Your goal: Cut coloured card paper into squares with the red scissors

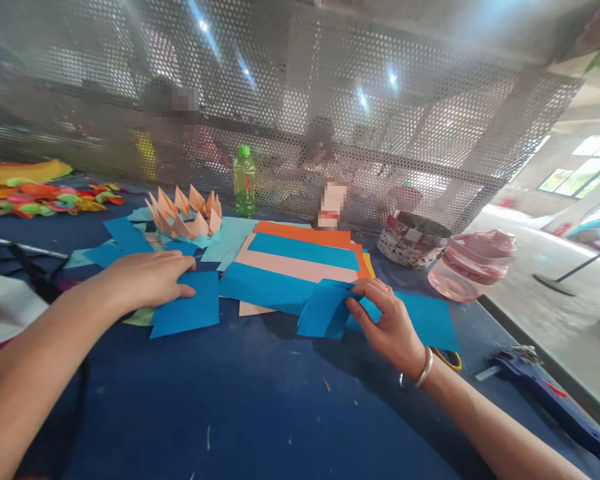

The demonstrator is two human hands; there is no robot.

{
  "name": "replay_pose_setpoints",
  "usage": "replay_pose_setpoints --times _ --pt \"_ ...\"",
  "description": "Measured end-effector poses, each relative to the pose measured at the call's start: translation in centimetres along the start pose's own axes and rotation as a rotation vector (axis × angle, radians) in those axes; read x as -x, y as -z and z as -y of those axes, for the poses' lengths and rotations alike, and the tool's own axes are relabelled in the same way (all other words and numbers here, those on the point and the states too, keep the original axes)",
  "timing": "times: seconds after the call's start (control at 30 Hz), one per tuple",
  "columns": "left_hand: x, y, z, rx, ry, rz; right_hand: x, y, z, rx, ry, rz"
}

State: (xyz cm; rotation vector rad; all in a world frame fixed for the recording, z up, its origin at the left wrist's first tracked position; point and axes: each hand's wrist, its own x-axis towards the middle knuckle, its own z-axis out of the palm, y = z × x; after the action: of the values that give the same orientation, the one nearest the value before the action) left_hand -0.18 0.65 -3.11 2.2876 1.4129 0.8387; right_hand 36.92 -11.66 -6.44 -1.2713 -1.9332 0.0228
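The left hand (155, 277) is positioned over the blue paper square (190, 310), with the thumb and index finger extended at its upper part. Whether these fingers grip the square or only rest on it cannot be determined. The right hand (387, 317) pinches the blue paper pieces (325, 312) at their upper right edge, between thumb and fingers. The pieces overlap and are located right of the square, at the front of the paper stack.

The paper stack includes an orange sheet (305, 231), a pale pink sheet (300, 265) and a blue strip (300, 252). A larger blue sheet (433, 320) extends to the right of the right hand. A yellow scissor-type handle (450, 360) is partly exposed below this sheet.

Surrounding items on the table (260, 407):
- Peach folded-paper ring (185, 217) with upright points, behind the left hand.
- Green-capped bottle (245, 183), upright, near the perforated screen (280, 87).
- Round patterned container (413, 241), just beside the pink drinking bottle (473, 267).
- Blue glue gun (550, 397), at the right edge.
- Multicoloured paper pieces (45, 198), at the far left.
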Motion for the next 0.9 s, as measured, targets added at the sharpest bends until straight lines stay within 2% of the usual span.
replay_pose_setpoints --times 0.07,0.13,0.17,0.27,0.33,0.4,0.5,0.57,0.73,0.9 --pt "0.5 -1.3 -2.3 -0.056 0.001 -0.037 0.0 0.0 0.2 -0.011 0.01 0.008" --pt "1.1 -2.9 -5.1 -0.057 -0.034 -0.02 0.0 0.0 0.4 -0.025 0.022 0.015" --pt "1.5 -3.9 -6.5 -0.022 -0.055 0.039 0.1 0.0 0.6 -0.031 0.028 0.018" --pt "3.1 -6.9 -9.9 0.465 -0.036 0.413 0.2 0.0 1.3 -0.043 0.051 0.025" --pt "4.1 -8.5 -11.3 0.686 -0.073 0.548 0.2 0.0 2.1 -0.049 0.067 0.029" --pt "4.8 -9.3 -12.1 0.762 -0.044 0.597 0.3 0.0 2.9 -0.057 0.08 0.037" --pt "5.3 -9.8 -12.7 0.752 0.034 0.541 0.5 -0.1 4.1 -0.055 0.091 0.056" --pt "5.3 -9.9 -12.8 0.833 0.075 0.519 0.7 -0.2 4.6 -0.037 0.089 0.052" --pt "5.2 -10.5 -12.6 1.178 0.278 0.67 1.1 -0.9 4.5 -0.004 0.051 0.025" --pt "5.0 -10.8 -12.3 1.254 0.317 0.711 1.1 -1.1 4.2 0.016 0.014 0.039"
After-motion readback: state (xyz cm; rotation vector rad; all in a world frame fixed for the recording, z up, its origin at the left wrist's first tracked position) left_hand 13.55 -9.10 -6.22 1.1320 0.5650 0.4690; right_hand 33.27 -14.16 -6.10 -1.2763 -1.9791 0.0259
